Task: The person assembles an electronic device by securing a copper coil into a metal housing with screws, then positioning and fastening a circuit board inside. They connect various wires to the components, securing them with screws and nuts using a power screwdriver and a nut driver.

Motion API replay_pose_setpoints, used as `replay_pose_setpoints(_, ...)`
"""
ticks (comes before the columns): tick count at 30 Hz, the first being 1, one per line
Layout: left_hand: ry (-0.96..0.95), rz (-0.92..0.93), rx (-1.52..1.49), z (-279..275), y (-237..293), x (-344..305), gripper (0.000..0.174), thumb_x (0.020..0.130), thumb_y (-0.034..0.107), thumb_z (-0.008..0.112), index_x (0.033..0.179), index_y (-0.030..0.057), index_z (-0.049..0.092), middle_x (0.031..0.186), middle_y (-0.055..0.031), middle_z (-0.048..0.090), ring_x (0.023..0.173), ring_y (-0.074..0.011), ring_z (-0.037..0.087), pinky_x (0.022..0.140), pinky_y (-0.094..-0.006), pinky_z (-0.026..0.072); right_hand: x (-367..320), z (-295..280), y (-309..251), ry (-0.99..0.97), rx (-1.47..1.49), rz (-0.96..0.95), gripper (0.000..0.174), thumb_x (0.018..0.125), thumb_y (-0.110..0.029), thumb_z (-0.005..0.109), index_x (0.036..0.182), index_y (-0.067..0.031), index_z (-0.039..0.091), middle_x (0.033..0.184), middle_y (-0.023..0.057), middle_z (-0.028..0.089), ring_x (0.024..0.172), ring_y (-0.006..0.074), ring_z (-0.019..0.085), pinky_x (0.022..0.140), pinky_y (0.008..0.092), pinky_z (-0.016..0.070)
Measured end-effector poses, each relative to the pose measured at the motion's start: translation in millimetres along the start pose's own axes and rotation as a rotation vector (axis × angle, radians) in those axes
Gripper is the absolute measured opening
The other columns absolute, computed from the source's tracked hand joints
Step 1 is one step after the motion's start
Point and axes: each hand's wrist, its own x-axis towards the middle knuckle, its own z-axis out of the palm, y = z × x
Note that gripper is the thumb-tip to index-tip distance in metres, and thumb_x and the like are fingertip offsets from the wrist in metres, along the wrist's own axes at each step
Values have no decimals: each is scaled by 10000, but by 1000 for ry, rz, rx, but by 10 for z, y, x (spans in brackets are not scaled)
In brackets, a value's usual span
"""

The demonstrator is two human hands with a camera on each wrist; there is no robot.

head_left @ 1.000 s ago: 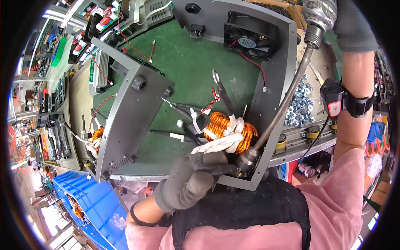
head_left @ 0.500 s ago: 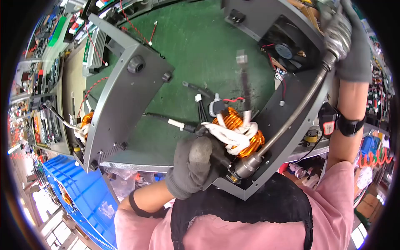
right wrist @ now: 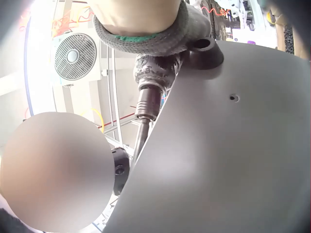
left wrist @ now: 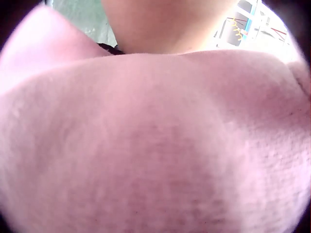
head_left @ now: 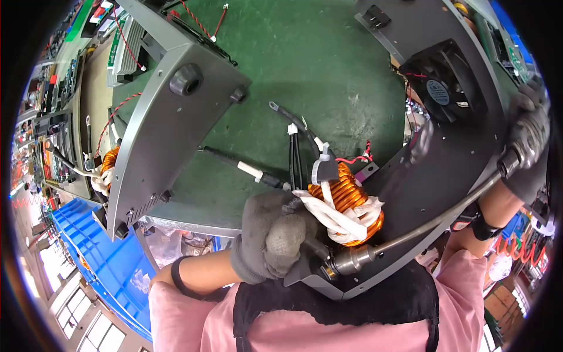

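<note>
Slanting down-left — driver shaft [head_left: 434, 220], right hand [head_left: 528, 146] grip round handle [right wrist: 151, 70], left hand [head_left: 272, 234] gripping chassis [head_left: 451, 167]

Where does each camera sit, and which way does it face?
Head: worn on the head, facing down at the grey chassis, copper coil, left hand and right hand.
Left wrist: on that wrist, blocked by a pink sleeve.
Right wrist: on that wrist, looking past the right hand along the driver.
Shared: head and right wrist both show the driver and chassis.
</note>
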Motion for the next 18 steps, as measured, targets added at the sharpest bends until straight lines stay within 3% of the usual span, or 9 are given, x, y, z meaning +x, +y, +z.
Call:
replay_pose_setpoints(2, 39, -119, -129, 13, 147, -26, 197, 666, 204, 710, 785, 56, 661, 775, -87, 656, 650, -249, 645, 594, -335, 521, -138, 5, 34, 24, -9, 0, 333, 1003, -189, 423, 1187, 88, 410, 964, 134, 454, 778, 180, 438, 713, 278, 423)
replay_pose_setpoints(6, -52, 106, 46, -31, 124, 61, 191, 712, 205, 699, 811, 44, 669, 824, -86, 654, 675, -244, 634, 612, -321, 507, -227, 7, 68, 47, -22, -6, 334, 999, -179, 407, 1200, 88, 402, 965, 138, 459, 718, 155, 431, 648, 258, 408)
replay_pose_setpoints(9, 53, 2, -62, 24, 167, 56, 197, 729, 214, 689, 829, 45, 666, 808, -84, 639, 690, -239, 628, 627, -314, 500, -212, -6, 63, 50, -30, 0, 336, 996, -171, 395, 1209, 89, 396, 965, 141, 463, 673, 136, 425, 599, 242, 397)
replay_pose_setpoints(15, -163, -206, -165, -32, 130, 34, 218, 690, 197, 673, 845, 46, 655, 781, -100, 618, 700, -280, 614, 642, -366, 497, -137, -14, -77, 41, -37, 6, 341, 990, -156, 371, 1227, 89, 384, 966, 146, 471, 582, 98, 414, 502, 212, 376)
replay_pose_setpoints(18, -36, -302, -196, 2, 163, 83, 210, 655, 213, 677, 798, 64, 639, 780, -105, 621, 706, -308, 609, 638, -398, 490, 14, -33, -216, 21, -19, 17, 345, 987, -148, 359, 1236, 90, 378, 966, 149, 475, 537, 78, 409, 453, 197, 365)
